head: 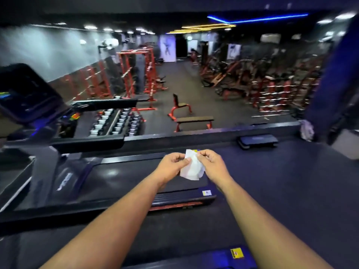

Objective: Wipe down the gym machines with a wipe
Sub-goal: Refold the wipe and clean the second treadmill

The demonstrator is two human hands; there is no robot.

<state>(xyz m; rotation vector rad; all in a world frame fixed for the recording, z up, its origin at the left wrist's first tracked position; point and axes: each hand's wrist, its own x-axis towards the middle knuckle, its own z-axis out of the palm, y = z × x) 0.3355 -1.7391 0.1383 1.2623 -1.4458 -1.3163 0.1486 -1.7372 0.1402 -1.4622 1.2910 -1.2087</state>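
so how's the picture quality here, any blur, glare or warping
Head view: the wipe and both hands, left hand and right hand, are fairly sharp; the treadmill screen and far racks smear with blur; ceiling lights glare white; the ledge bows from wide-angle distortion.

Wipe (191, 167) partly hidden behind fingers of both hands. Treadmill console (29, 94) cut off at left edge, screen unreadable. Far racks (272, 88) blurred. Both forearms cut by bottom edge.
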